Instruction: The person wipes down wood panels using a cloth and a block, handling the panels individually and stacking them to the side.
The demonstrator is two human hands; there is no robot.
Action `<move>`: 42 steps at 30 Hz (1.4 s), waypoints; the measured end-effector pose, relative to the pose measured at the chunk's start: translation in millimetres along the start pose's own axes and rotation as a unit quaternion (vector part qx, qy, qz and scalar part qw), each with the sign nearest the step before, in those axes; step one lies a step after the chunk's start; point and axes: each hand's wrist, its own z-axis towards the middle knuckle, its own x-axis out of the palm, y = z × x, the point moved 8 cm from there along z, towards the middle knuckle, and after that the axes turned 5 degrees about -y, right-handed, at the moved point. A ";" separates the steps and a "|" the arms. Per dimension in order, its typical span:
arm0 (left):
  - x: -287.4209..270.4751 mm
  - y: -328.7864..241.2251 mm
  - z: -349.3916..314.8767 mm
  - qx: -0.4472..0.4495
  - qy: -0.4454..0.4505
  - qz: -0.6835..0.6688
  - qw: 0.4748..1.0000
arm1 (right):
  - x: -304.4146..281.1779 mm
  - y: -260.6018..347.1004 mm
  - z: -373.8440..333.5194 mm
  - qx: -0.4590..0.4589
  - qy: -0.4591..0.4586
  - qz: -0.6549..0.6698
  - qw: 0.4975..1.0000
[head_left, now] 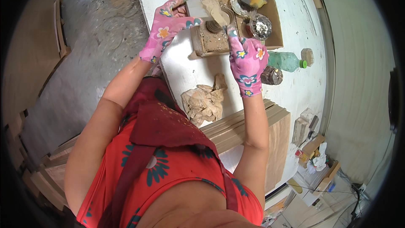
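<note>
Both hands wear pink gloves with a flower print. My left hand grips a pale grey block by its left side, the thumb below and fingers above. A crumpled tan scrap, cloth or paper, lies over the block's right end. Just right of it is a round, ridged brown container. My right hand is closed, its fingertips by the container's lower edge; what they pinch, if anything, is hidden. Under the block and container stands a brown, spattered box-like stand.
An open cardboard box holds clear tubs and a yellow-grey sponge-like block. A green bottle and dark jar stand right of my right hand. A crumpled tan cloth and stacked wood-look boards lie nearer me.
</note>
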 end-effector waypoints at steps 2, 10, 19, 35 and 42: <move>-10.4 -3.2 4.8 0.008 -0.020 0.018 1.000 | -6.3 4.5 2.4 -0.018 -0.026 0.027 0.999; 13.4 -12.7 -11.8 0.091 0.103 0.015 0.990 | 65.0 -62.2 -51.0 0.541 -0.064 0.596 0.590; -13.7 -9.4 -14.8 0.032 0.035 0.087 0.995 | 54.7 -158.2 -79.7 0.584 -0.187 0.489 0.621; -61.8 16.3 -51.4 -0.070 -0.002 0.093 0.993 | 94.7 -227.0 -93.0 0.603 -0.109 0.341 0.713; -58.3 14.6 -56.1 -0.082 0.003 0.062 0.995 | 113.3 -237.9 -96.0 0.579 -0.022 0.298 0.759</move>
